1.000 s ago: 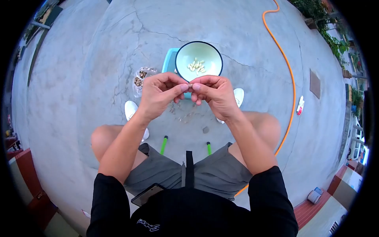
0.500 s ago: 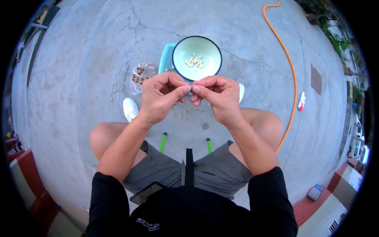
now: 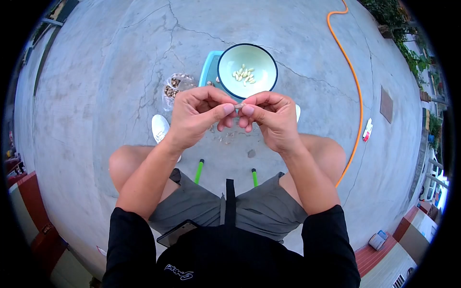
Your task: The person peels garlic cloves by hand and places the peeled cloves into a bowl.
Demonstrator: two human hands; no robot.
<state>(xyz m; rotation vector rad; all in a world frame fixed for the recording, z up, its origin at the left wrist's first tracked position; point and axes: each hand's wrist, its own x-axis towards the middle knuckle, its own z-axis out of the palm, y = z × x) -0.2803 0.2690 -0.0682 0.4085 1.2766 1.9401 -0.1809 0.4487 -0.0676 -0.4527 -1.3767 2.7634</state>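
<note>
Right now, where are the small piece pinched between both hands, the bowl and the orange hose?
Small piece (image 3: 239, 106): head view, on its exposed middle.
Bowl (image 3: 262, 69): head view, on its bare inside surface.
Orange hose (image 3: 361, 108): head view, on its outer surface, partway along.

Left hand (image 3: 189, 117) and right hand (image 3: 277, 120) are positioned at the near side of the bowl (image 3: 265, 72), each with thumb and index finger pinched, fingertips adjacent. Both forearms (image 3: 154, 175) converge toward the bowl.

- small brown thing (image 3: 239, 106), mostly hidden by bare fingertips (image 3: 229, 109); too tiny to name;
- long orange hose (image 3: 360, 108), cut off up top;
- white right shoe (image 3: 297, 114), mostly hidden.
</note>
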